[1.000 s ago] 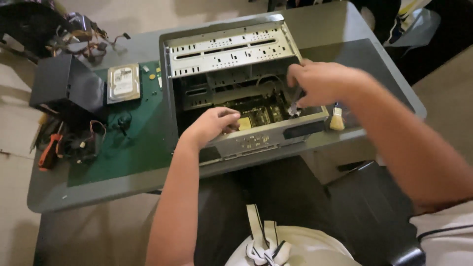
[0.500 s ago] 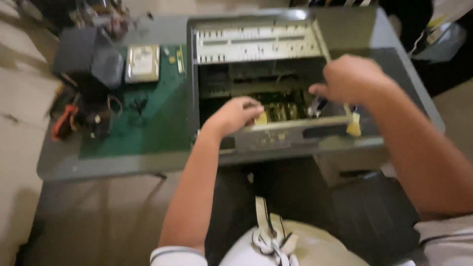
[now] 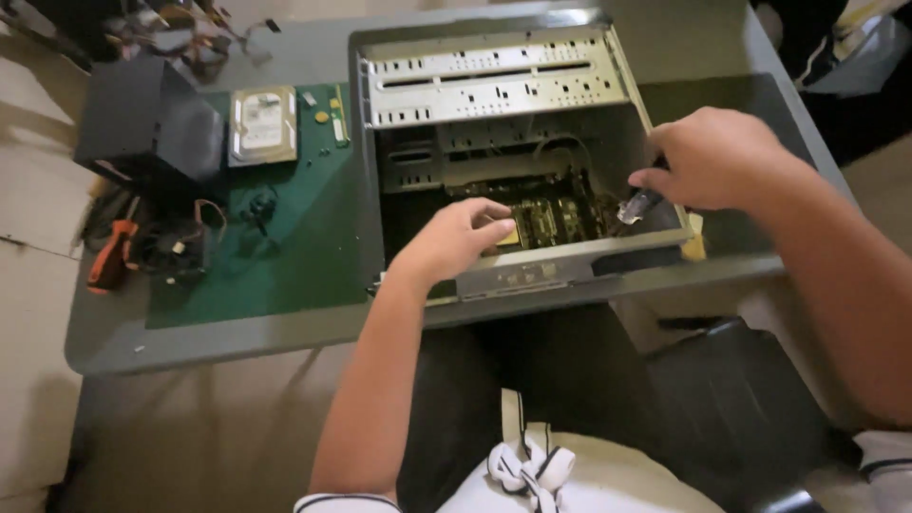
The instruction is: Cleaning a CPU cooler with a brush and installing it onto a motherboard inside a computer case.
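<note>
The open computer case (image 3: 513,152) lies on its side on the grey desk (image 3: 218,332), filling the space from about 11 to 2 o'clock of my view, with its perforated drive cage (image 3: 494,81) at 12 and the circuit board (image 3: 546,214) low inside, near the front edge. My left hand (image 3: 456,237) reaches in at the centre, fingers curled down onto the board's near edge, seemingly pressing or steadying a gold-coloured part there; I cannot tell whether it pinches anything. My right hand (image 3: 712,157), at 2 o'clock, is closed around a dark-handled tool (image 3: 638,204), its pale tip angled down toward the board's right corner; it looks like a screwdriver or brush, though blur hides which. I judge the step in hand is work on the board inside the case, one hand bracing and the other applying the tool. The next move calls for a steady tip placed squarely on its target without scraping nearby parts. At 10 o'clock a hard drive (image 3: 263,123) rests on a green mat (image 3: 285,256), with a black box (image 3: 142,119) and a small fan (image 3: 176,249) farther left.
</note>
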